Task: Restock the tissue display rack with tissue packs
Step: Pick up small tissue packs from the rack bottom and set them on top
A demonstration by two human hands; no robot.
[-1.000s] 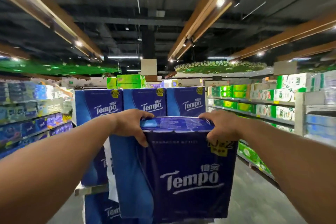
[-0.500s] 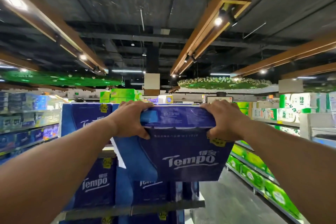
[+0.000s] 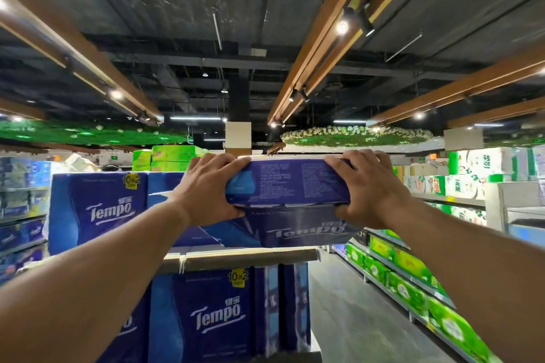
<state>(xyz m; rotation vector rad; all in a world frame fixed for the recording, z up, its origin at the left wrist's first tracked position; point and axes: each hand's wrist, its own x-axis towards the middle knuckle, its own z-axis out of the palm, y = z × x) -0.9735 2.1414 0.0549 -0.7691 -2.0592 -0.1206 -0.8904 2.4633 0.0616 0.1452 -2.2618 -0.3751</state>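
Note:
A dark blue Tempo tissue pack [image 3: 287, 186] is held up at the top level of the display rack [image 3: 241, 256], tilted so its near end faces me. My left hand [image 3: 208, 191] grips its left end and my right hand [image 3: 368, 188] grips its right end. Its lower face hangs just above the rack's top shelf edge. To the left on that shelf stands another Tempo pack [image 3: 100, 209]. More Tempo packs [image 3: 218, 315] fill the level below.
Shelves of green tissue packs [image 3: 407, 277] run along the right side of a grey aisle floor [image 3: 348, 312]. Blue packs fill shelves at far left [image 3: 20, 215]. Green boxes [image 3: 165, 156] sit behind the rack. Wooden light beams hang overhead.
Both hands have raised the pack from chest height up to the rack's top level and tipped it flatter. The view has tilted up toward the ceiling.

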